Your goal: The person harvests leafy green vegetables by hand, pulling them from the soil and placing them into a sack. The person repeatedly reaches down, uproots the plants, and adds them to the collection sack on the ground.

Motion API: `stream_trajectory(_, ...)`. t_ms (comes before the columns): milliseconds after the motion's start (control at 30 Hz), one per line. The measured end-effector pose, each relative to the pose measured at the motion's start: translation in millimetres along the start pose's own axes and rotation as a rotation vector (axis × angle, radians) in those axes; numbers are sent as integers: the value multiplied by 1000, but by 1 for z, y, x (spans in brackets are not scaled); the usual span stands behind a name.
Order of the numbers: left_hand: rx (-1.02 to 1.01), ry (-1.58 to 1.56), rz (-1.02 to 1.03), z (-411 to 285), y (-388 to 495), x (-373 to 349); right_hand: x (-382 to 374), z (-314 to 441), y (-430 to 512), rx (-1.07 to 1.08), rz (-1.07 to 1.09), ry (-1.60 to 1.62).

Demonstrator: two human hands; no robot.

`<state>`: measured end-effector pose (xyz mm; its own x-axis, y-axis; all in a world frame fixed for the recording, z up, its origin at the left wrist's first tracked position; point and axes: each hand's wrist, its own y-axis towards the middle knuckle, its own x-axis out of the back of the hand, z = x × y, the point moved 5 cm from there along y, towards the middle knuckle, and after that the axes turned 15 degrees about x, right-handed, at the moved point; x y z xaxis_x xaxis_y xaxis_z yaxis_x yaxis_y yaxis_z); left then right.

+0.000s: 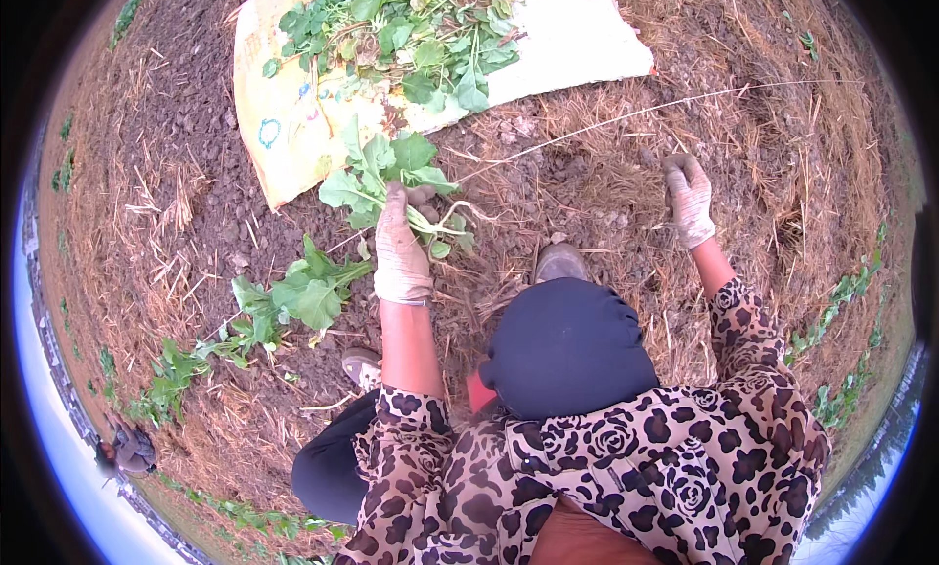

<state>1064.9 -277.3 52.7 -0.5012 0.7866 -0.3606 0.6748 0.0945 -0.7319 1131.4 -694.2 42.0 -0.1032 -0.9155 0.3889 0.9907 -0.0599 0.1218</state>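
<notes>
My left hand, in a soiled pale work glove, grips a small bunch of leafy green seedlings by their stems. Their pale thin stems and roots stick out to the right of the fingers. To the right, over straw-strewn soil, is my right hand, gloved too and with fingers curled downward; whether anything is in them is hidden. Beyond the left hand, a heap of similar seedlings lies on a flattened white and yellow woven sack.
A thin string stretches over the ground between my hands. Along its left part, leafy plants form a row. My shoe rests on the soil below the string. At the far left a person is low to the ground. More green rows show at right.
</notes>
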Motion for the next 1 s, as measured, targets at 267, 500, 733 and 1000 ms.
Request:
stream_trajectory(267,167,-275,314,16,29,-16,-117,43,-9,9,74,345)
stream_trajectory(500,98,420,-119,25,31,13,-135,-17,-22,-153,506,463)
stream_trajectory(733,145,500,-190,19,16,19,-98,86,20,18,131,769)
stream_trajectory(1000,34,223,104,34,33,-32,-174,-61,22,-159,133,491)
